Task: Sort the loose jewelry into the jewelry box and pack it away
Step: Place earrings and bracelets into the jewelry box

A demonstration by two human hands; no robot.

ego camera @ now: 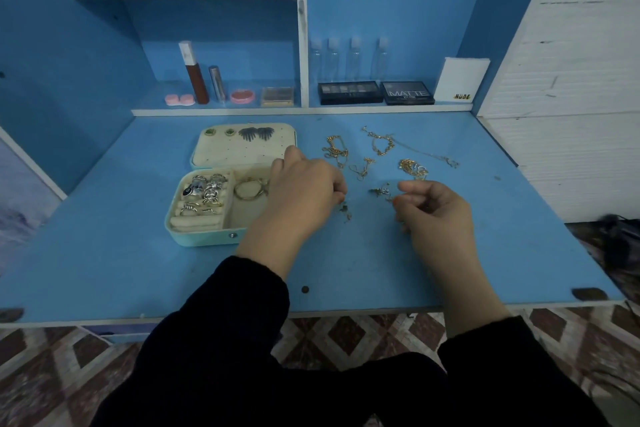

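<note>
The mint jewelry box (pixel 194 236) lies open at the left of the blue desk. Its lid (pixel 242 149) holds green studs and dark feather earrings. Several rings (pixel 204 192) fill the rolls, and a gold hoop (pixel 247 189) lies in a side compartment. My left hand (pixel 304 191) hovers over the box's right edge with fingers curled, just above small dark earring pieces (pixel 345 211); I see nothing in it. My right hand (pixel 433 208) pinches a small earring (pixel 382 191) between thumb and forefinger. Loose gold chains (pixel 336 149) (pixel 381 144) (pixel 412 168) and a thin silver necklace (pixel 429 154) lie behind my hands.
On the back ledge stand eyeshadow palettes (pixel 349 92), a white card marked NUDE (pixel 460 80), clear small bottles (pixel 353 59), a lipstick tube (pixel 195 74) and pink pots (pixel 242 96). The desk's front edge (pixel 346 312) lies close to me, above a patterned floor.
</note>
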